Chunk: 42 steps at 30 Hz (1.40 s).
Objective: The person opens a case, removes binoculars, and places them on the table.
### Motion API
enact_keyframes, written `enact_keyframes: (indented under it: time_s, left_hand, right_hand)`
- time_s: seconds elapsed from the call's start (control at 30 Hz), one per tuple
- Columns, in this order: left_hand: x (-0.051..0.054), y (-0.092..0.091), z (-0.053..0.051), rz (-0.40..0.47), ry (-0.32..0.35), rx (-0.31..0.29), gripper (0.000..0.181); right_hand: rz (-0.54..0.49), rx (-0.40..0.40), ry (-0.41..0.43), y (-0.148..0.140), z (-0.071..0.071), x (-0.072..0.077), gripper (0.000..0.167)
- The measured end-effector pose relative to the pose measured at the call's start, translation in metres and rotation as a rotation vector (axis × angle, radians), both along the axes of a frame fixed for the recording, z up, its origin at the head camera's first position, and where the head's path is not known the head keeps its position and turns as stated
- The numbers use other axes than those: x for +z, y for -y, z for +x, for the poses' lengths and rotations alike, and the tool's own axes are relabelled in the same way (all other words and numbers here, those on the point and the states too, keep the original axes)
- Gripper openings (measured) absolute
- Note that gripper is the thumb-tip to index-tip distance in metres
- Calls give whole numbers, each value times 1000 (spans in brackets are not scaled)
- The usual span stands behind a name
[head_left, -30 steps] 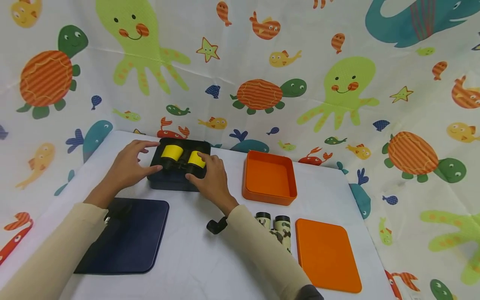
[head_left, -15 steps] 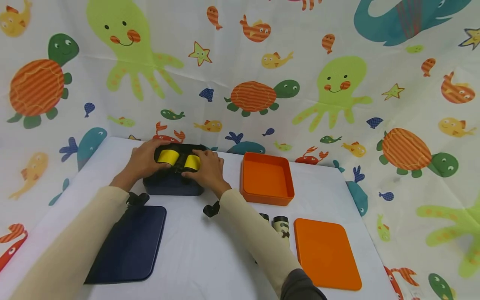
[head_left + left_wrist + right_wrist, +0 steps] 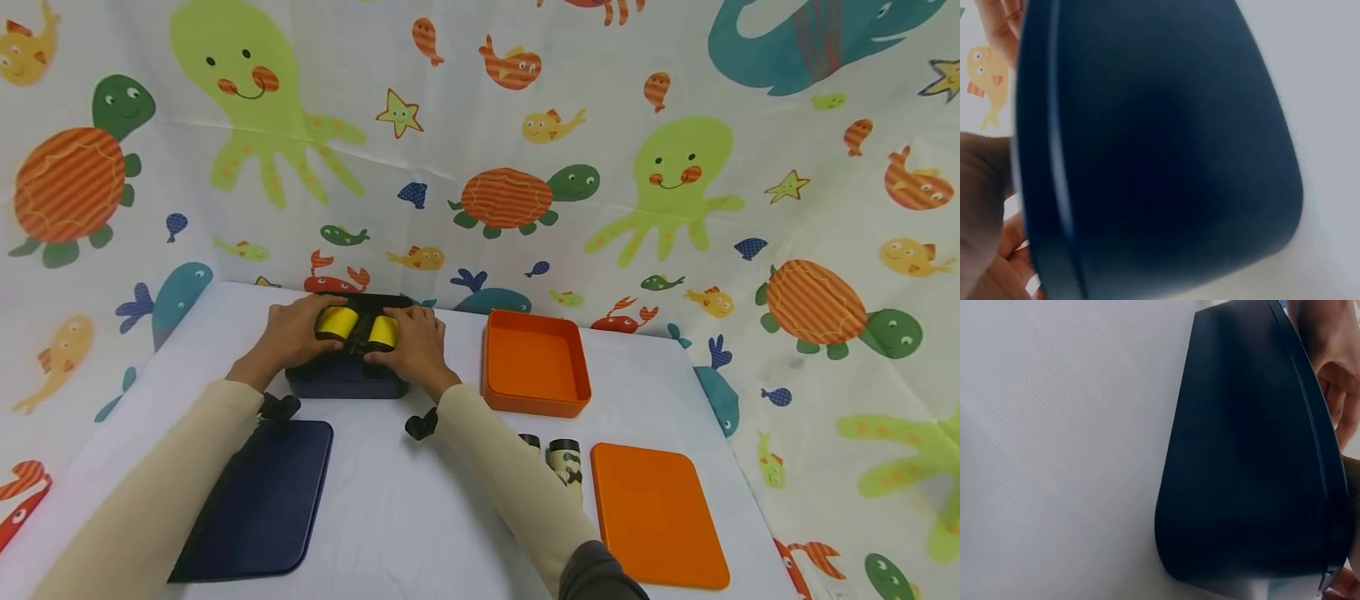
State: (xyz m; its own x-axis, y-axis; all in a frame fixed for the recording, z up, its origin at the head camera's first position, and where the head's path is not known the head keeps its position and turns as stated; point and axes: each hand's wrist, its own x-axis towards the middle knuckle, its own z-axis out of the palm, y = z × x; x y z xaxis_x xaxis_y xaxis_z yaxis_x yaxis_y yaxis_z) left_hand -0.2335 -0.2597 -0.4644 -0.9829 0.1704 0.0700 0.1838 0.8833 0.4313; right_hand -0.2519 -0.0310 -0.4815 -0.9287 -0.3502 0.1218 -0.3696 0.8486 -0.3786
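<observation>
Yellow and black binoculars (image 3: pixel 337 321) lie in the mouth of a dark navy box (image 3: pixel 345 385) at the back left of the table. My left hand (image 3: pixel 298 332) holds their left barrel, fingers over the far side and thumb near the front. On the right barrel, my right hand (image 3: pixel 417 343) has its fingers and thumb curled round the yellow part. Both wrist views are mostly filled by the outer wall of the navy box (image 3: pixel 1166 156), with parts of the hands behind its rim. The inside of the box is largely hidden by the binoculars and hands.
An orange open box (image 3: pixel 536 367) stands right of the navy one. Nearer me lie an orange lid (image 3: pixel 660 512), camouflage binoculars (image 3: pixel 566 463) partly under my right sleeve, and a navy lid (image 3: pixel 270 500) at left. A cloth with sea animals hangs behind the table.
My left hand has moved right from beside the box and taken hold of the left barrel. My right hand stays on the right barrel, and the binoculars sit slightly turned.
</observation>
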Motion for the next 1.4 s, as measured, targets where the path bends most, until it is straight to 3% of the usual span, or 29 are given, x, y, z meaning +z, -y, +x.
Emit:
enact_keyframes:
  time_s: [0.2, 0.47, 0.87, 1.17, 1.4]
  left_hand:
    - [7, 1, 3, -21, -10, -35, 83]
    - [15, 3, 2, -59, 107, -107, 102]
    - [15, 4, -6, -74, 162, -132, 109]
    - [9, 7, -7, -91, 157, -127, 111]
    - [8, 7, -6, -107, 105, -109, 113]
  right_hand:
    - [56, 69, 12, -5, -7, 5, 94]
    - [163, 170, 85, -13, -20, 13, 113]
    - [206, 200, 79, -11, -29, 18, 114]
    - [241, 258, 84, -8, -36, 16, 118]
    - [210, 263, 92, -6, -37, 15, 117]
